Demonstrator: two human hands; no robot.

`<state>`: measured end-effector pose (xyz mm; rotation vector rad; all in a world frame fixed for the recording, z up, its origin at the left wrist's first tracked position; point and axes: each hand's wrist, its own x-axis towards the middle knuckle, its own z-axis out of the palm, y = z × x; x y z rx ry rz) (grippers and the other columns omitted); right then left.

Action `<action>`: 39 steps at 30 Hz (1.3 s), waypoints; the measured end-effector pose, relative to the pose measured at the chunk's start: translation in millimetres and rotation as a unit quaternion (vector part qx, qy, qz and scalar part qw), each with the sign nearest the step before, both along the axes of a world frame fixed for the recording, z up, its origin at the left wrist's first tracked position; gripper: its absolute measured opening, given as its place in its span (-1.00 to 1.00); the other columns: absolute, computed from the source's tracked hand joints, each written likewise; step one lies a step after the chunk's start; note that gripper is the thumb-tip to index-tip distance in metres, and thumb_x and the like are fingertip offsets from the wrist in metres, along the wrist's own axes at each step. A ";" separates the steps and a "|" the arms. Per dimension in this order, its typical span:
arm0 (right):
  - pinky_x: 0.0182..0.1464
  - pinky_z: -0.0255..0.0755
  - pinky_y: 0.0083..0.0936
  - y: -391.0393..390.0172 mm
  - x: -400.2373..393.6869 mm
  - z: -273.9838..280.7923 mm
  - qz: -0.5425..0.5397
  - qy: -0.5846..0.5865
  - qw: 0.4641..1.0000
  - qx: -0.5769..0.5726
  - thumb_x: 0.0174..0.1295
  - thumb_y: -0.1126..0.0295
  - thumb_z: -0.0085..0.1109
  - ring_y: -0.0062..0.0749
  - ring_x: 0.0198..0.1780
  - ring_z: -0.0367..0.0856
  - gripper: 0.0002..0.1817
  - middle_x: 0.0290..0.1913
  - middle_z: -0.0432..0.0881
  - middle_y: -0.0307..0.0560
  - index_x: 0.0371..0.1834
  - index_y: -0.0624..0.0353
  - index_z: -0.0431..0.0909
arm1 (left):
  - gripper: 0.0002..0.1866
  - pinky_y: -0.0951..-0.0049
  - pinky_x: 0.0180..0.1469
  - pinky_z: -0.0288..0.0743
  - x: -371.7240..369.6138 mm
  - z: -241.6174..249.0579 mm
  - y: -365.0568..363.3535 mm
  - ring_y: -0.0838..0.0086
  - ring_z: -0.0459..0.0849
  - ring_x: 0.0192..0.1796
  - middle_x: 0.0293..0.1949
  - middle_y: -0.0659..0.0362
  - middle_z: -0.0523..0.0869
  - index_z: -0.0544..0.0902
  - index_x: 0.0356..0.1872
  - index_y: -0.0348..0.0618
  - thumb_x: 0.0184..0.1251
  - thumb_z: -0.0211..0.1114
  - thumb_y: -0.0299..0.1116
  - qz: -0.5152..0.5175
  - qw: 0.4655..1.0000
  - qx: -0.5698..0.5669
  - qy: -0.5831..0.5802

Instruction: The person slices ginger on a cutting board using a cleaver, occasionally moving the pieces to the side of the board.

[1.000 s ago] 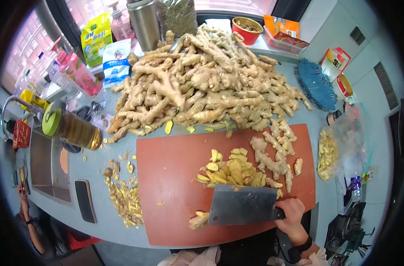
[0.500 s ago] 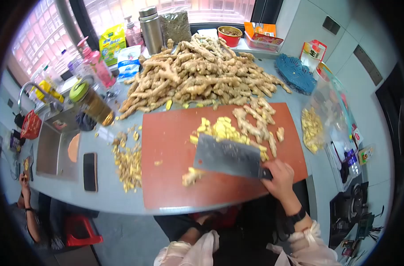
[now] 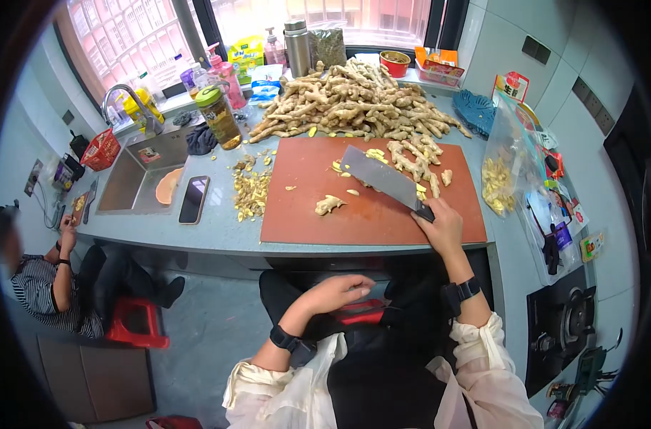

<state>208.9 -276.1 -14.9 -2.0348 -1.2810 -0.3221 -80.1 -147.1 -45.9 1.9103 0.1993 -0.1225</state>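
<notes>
cleaver (image 3: pixel 383 176) over ginger slices (image 3: pixel 375 154)

right grip (image 3: pixel 443 227) clasps the cleaver by its handle, presumably keeping clear of the edge; the slices sit partly hidden by it on the chopping board (image 3: pixel 304 227). left grip (image 3: pixel 338 293) hangs loose and empty, short of the tabletop (image 3: pixel 222 179). ginger roots (image 3: pixel 361 107) heap behind, probably for easy reach.

This is a kitchen, shown by the metal sink (image 3: pixel 136 182) with its curved faucet (image 3: pixel 152 125) set into a long grey counter (image 3: pixel 218 182) and by the black hob (image 3: pixel 574 318) with a round burner on the right. A red-brown cutting board (image 3: pixel 304 179) with a cleaver (image 3: pixel 383 175) held over it and a big heap of ginger (image 3: pixel 361 100) take up the counter's middle, while a steel flask (image 3: pixel 297 48), pump bottles (image 3: pixel 229 82) and bright packets (image 3: pixel 247 57) stand near a barred window (image 3: pixel 318 21). Pale tiled walls (image 3: pixel 515 36) carry dark socket panels (image 3: pixel 536 50), and whether the room belongs to a home or a business cannot be told.
</notes>
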 end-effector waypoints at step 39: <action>-0.33 0.32 -0.67 -39.5 -4.8 111.9 0.067 0.326 0.942 0.039 0.38 0.33 0.45 -0.77 -0.35 0.45 -0.75 -0.31 0.56 -0.43 0.04 0.16 0.71 | -0.76 0.08 0.04 0.60 36.1 44.2 86.1 -0.01 0.70 -0.01 -0.13 -0.02 0.72 0.76 -0.17 -0.19 0.25 0.51 -0.28 0.327 0.856 0.342 -0.207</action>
